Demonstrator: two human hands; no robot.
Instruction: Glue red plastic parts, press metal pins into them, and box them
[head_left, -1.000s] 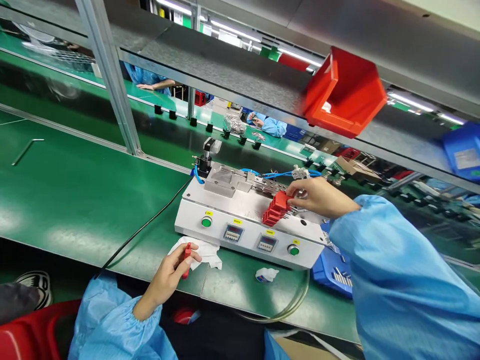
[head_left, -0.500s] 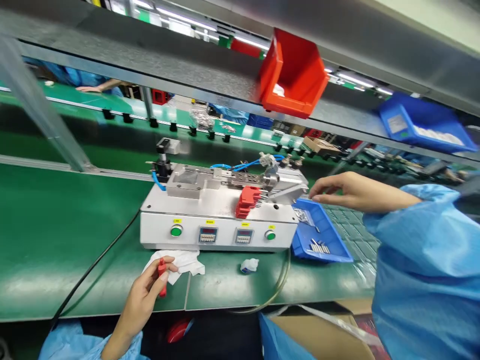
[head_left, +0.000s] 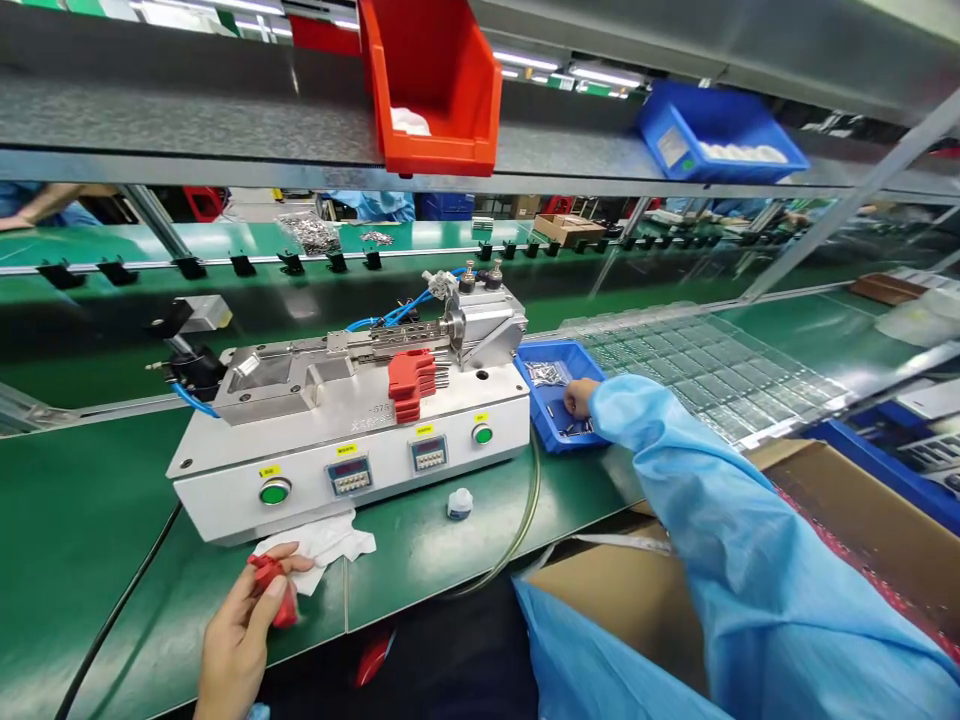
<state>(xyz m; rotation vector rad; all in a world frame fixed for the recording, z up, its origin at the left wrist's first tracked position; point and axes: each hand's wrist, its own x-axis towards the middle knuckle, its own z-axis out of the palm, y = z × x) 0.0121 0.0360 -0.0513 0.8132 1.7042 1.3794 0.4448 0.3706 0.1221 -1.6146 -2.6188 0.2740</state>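
My left hand (head_left: 241,632) is closed on a small red part (head_left: 276,592) at the near edge of the green bench, beside a white tissue (head_left: 324,543). My right hand (head_left: 579,398) reaches into a blue tray (head_left: 543,421) of small metal pins to the right of a white machine (head_left: 352,440); the sleeve hides most of its fingers. A red clamp block (head_left: 411,382) sits on top of the machine.
A small white bottle (head_left: 460,503) stands in front of the machine. Clear blister trays (head_left: 697,365) lie to the right. A cardboard box (head_left: 840,520) sits below them. Red bin (head_left: 431,90) and blue bin (head_left: 716,135) hang on the shelf above. A black cable (head_left: 112,620) runs left.
My right hand let go of the red clamp block and moved right into the blue tray. My left hand kept the red part. The view swung to the right.
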